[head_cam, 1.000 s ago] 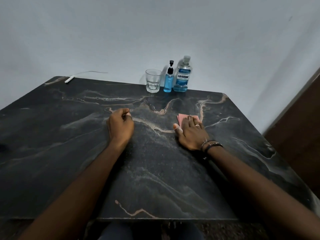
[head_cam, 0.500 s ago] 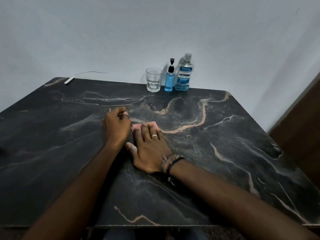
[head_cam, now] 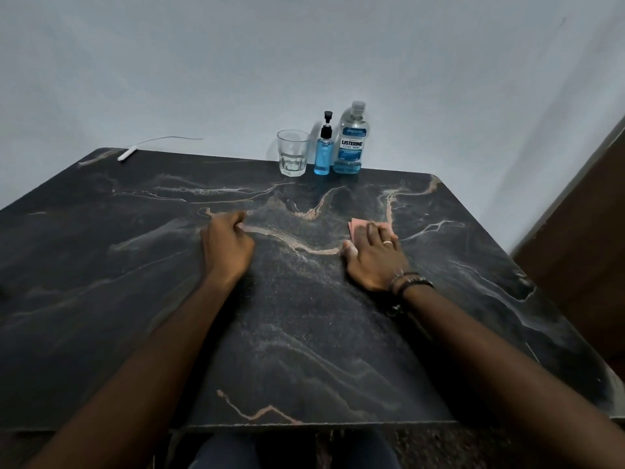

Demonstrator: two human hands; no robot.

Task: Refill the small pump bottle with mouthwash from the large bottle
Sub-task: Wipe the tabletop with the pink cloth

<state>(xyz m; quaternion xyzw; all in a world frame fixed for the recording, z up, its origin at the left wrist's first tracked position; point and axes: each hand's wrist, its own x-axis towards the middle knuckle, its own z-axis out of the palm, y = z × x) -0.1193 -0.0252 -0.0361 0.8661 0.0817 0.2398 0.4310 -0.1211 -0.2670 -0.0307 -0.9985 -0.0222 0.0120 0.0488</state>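
A small pump bottle point(head_cam: 323, 154) with blue liquid and a black pump stands upright at the table's far edge. Right beside it stands the large mouthwash bottle point(head_cam: 351, 143), capped, with blue liquid low in it. Both are far from my hands. My right hand point(head_cam: 372, 255) lies flat with straight fingers pressing a pink cloth point(head_cam: 355, 227) onto the dark marble table point(head_cam: 304, 333). My left hand point(head_cam: 228, 247) rests on the table as a loose fist and holds nothing that I can see.
A clear drinking glass point(head_cam: 293, 153) stands left of the pump bottle. A white cable point(head_cam: 148, 145) lies at the far left corner. A wall runs close behind the table, and a brown panel point(head_cam: 588, 238) stands at the right.
My right hand has slid the pink cloth from beside my left hand back to the right across the table. My left hand has stayed where it was.
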